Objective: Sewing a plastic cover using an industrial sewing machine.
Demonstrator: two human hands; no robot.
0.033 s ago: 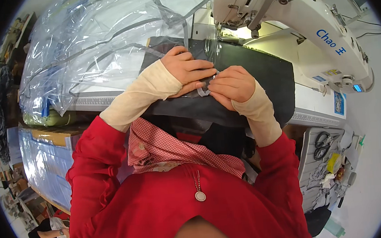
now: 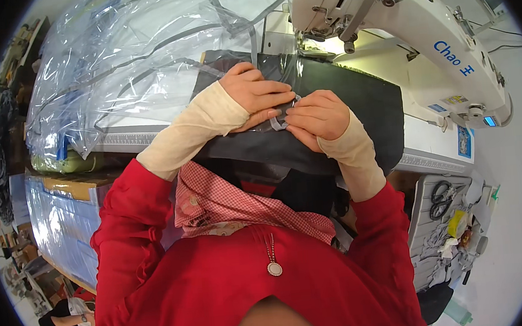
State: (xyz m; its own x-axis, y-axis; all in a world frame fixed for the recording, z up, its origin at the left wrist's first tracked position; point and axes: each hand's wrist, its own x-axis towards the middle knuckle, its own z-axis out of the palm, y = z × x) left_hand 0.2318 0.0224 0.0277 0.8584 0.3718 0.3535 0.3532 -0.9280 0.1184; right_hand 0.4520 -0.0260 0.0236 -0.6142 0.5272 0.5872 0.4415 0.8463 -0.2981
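Both hands meet at a piece of clear plastic sheet (image 2: 142, 56) edged with grey strips, over a black cloth (image 2: 354, 103) on the sewing table. My left hand (image 2: 258, 96) is closed on the plastic, its fingers together and its thumb below them. Right against its fingertips, my right hand (image 2: 320, 118) pinches a short folded grey strip (image 2: 279, 123) along the plastic's edge; its fingertips partly hide the strip. Just beyond the hands stands a white sewing machine (image 2: 347, 9), its lit needle area above the black cloth's far edge.
The plastic sheet spreads in folds over the table's left side. A ruler strip (image 2: 127, 138) runs along the front edge. At right, a grey tray (image 2: 421, 218) holds black-handled scissors (image 2: 440, 200) and scraps. A checked red cloth (image 2: 233, 199) lies over my lap. Another person (image 2: 65, 325) is at lower left.
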